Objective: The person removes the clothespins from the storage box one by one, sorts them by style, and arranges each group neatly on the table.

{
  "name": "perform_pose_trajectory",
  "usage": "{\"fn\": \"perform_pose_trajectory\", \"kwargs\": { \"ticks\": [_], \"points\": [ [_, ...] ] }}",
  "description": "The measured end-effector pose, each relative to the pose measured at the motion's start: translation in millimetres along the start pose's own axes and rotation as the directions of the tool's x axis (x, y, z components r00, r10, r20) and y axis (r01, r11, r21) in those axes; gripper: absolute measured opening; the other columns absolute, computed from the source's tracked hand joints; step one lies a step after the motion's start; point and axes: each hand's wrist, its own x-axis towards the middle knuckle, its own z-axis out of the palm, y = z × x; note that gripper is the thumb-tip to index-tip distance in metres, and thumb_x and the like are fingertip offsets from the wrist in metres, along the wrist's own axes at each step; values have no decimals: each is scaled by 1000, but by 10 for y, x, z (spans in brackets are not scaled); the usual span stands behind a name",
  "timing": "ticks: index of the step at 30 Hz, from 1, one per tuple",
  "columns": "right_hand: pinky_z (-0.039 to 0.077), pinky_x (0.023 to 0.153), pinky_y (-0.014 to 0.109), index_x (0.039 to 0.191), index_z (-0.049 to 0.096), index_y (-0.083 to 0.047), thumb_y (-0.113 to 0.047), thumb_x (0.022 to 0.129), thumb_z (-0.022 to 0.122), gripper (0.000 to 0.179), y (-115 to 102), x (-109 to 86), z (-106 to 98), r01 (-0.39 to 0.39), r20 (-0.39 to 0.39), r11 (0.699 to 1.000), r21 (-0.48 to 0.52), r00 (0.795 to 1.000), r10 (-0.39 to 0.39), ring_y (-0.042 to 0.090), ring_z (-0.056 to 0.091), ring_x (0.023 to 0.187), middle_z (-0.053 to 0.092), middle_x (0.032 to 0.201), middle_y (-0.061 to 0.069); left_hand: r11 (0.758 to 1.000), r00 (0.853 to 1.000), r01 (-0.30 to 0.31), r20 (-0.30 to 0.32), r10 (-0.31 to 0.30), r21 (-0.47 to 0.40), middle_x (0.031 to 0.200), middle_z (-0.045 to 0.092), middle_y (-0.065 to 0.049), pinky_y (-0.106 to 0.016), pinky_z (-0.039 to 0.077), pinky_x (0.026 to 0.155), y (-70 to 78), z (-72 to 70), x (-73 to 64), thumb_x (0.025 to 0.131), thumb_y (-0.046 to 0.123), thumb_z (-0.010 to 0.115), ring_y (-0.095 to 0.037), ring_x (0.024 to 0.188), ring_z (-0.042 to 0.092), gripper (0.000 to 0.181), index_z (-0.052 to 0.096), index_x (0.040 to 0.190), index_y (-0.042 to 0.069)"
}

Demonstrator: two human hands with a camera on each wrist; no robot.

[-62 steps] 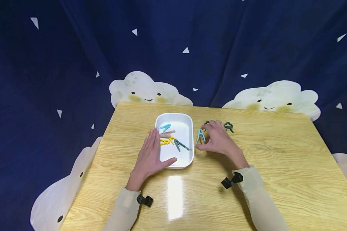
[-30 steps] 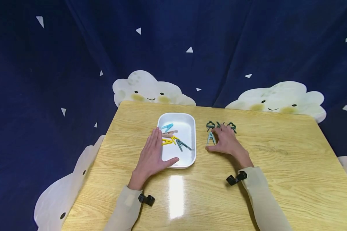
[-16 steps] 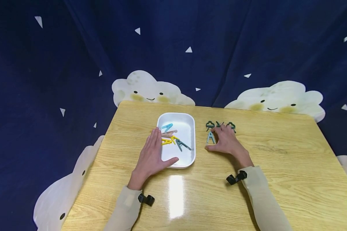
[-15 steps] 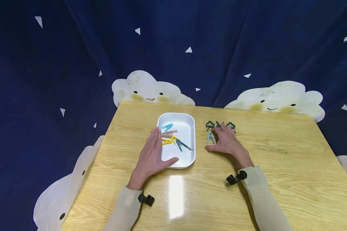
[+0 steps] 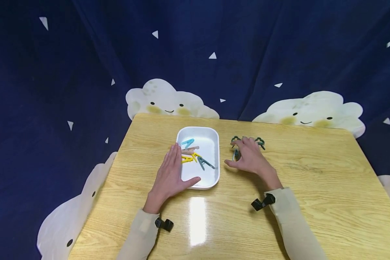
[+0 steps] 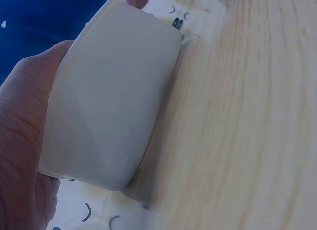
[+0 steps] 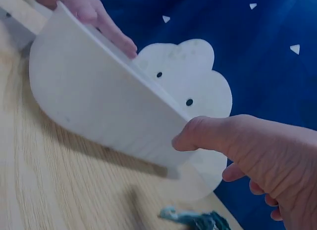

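Released, the right hand's (image 5: pixel 249 157) thumb and fingers spread around, apart from, a pale teal plastic clip (image 5: pixel 235 154) right of centre in the head view. At centre, the left hand (image 5: pixel 170 176) lays straight fingers along the left rim of a white, rounded rectangular tray (image 5: pixel 208 140) containing multicoloured plastic clips (image 5: pixel 201 161).

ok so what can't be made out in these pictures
Head view: whatever lies between the left dark green clip and the right dark green clip, mostly covered by the right hand.
Head view: left ends of the beige clip and left yellow clip, behind the left hand.
Left wrist view: inside of the white tray, hidden by its wall.
Right wrist view: teal item, blurred, cut by the lower edge.
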Motion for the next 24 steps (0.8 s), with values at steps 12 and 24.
{"fn": "perform_pose_trajectory", "kwargs": {
  "ticks": [12, 24],
  "points": [
    [37, 88, 47, 126, 69, -6, -45, 76, 78, 63, -449, 101, -40, 101, -3, 995, -6, 995, -101, 31, 45, 98, 61, 105, 13, 1000, 1000, 1, 5, -1, 8, 175, 3, -17, -43, 11, 131, 4, -12, 6, 80, 92, 51, -27, 162, 0, 135, 5, 166, -1],
    [41, 85, 40, 130, 69, -8, -53, 80, 79, 68, -932, 370, 247, 196, 72, 981, 1, 978, -195, 26, 46, 98, 60, 108, 7, 999, 1000, -28, -11, 28, 26, 174, 5, -20, -46, 15, 131, -9, 0, 16, 81, 92, 49, -30, 162, 5, 135, 7, 165, -4]
  ]
}}
